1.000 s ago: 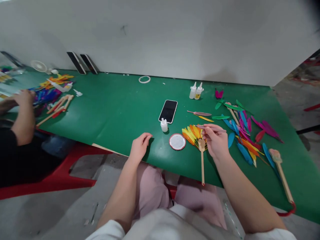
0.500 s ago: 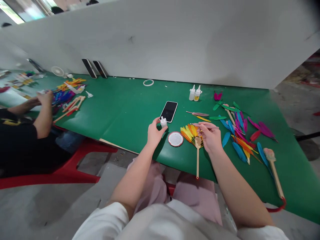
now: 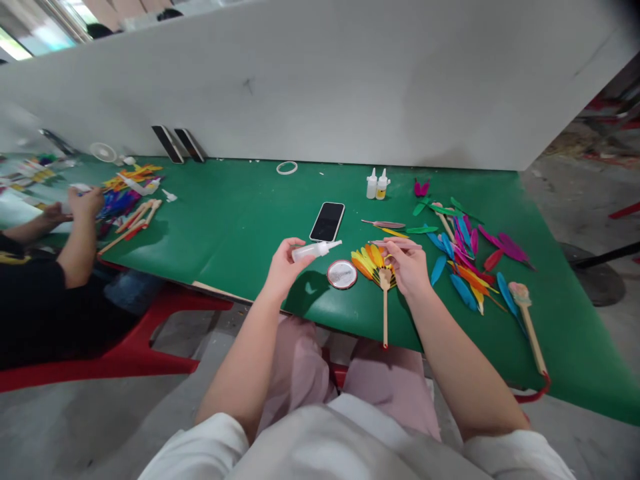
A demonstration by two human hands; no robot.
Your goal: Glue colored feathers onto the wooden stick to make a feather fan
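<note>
My left hand (image 3: pixel 285 267) is closed around a small white squeeze bottle (image 3: pixel 313 251), raised above the table with its nozzle pointing right. My right hand (image 3: pixel 407 267) pinches a slim pinkish tool (image 3: pixel 400 245), perhaps tweezers, over the right side of a feather fan. The fan's yellow and orange feathers (image 3: pixel 367 261) spread from a wooden handle (image 3: pixel 385 313) lying on the table. Between my hands sits a round, red-rimmed lid or dish (image 3: pixel 342 274). Behind the bottle lies a phone (image 3: pixel 327 221).
Loose coloured feathers (image 3: pixel 465 291) and another wooden-handled piece (image 3: pixel 531 327) lie on the green table (image 3: pixel 240 220) at right. Two bottles (image 3: pixel 377 184) stand near the grey partition (image 3: pixel 300 87). A person (image 3: pixel 35 287) works at far left beside feathers and sticks.
The bottle in my left hand has tipped from upright to nearly horizontal, nozzle to the right. My right hand stays over the fan with the tool. The whole view has shifted slightly.
</note>
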